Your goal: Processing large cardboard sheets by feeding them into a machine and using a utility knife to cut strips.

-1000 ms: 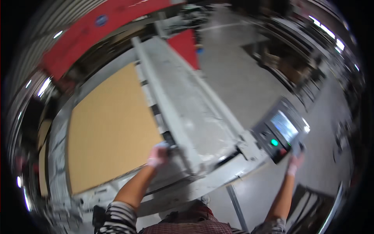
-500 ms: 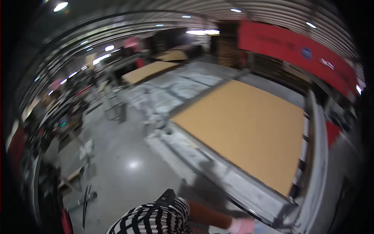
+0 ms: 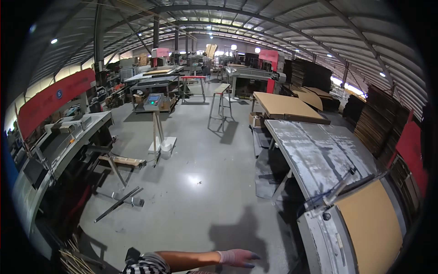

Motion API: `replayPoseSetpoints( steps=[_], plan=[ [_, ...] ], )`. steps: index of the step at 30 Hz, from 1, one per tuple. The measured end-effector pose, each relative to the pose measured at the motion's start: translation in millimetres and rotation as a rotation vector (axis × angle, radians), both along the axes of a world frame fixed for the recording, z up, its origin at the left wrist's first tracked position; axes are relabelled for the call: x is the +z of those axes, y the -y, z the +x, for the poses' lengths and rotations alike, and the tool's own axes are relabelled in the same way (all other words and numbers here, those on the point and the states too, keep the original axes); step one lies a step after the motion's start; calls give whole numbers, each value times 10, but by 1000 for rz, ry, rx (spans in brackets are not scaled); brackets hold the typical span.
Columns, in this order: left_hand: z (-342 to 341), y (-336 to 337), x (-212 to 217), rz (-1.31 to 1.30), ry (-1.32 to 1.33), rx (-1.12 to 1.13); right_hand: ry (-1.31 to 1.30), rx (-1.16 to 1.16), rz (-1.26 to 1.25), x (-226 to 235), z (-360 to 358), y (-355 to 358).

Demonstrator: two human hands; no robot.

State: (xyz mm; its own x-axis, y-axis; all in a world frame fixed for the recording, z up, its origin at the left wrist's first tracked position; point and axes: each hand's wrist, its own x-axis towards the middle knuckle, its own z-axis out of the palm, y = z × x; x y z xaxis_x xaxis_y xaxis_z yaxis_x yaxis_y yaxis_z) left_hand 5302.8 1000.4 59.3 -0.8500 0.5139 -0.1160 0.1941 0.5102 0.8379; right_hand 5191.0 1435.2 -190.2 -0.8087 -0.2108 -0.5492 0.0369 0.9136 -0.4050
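Observation:
My left hand point(image 3: 238, 258) reaches rightward low in the picture, its bare forearm coming out of a black-and-white striped sleeve. It wears a pink glove with blue-grey fingertips. The fingers stretch out apart, and nothing shows in them. Grey floor lies beneath the hand. Nearest to it on the right is a machine table with a pale metal edge point(image 3: 323, 242), where a tan board sheet point(image 3: 372, 223) lies flat. A pink sliver at the lower edge, under the left forearm, looks like my right glove; its fingers are hidden.
A grey-topped table point(image 3: 315, 148) adjoins the machine, with tan boards point(image 3: 285, 106) beyond. Ahead stand a narrow trestle point(image 3: 221, 102) and a control panel point(image 3: 153, 100) on a post. Dark bars point(image 3: 117, 204) lie low at left, near another machine with a red beam point(image 3: 57, 98).
My view has swung left and levelled, so the board sheet moved from the middle to the lower right. My left hand now shows fully, with its fingers outstretched.

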Motion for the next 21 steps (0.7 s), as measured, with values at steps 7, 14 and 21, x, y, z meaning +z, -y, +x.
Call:
replayPoseSetpoints(
  steps=[7, 14, 21],
  plan=[
    [-656, 2363, -1137, -239, 122, 307, 40, 324, 68, -710, -2203, 2696],
    [91, 4379, -2367, -111, 846, 1121, 63, 734, 31, -985, -4012, 5746],
    [-1201, 5823, -2479, 135, 989, 1401, 194, 1071, 65, -856, -5389, 8562]
  ],
)
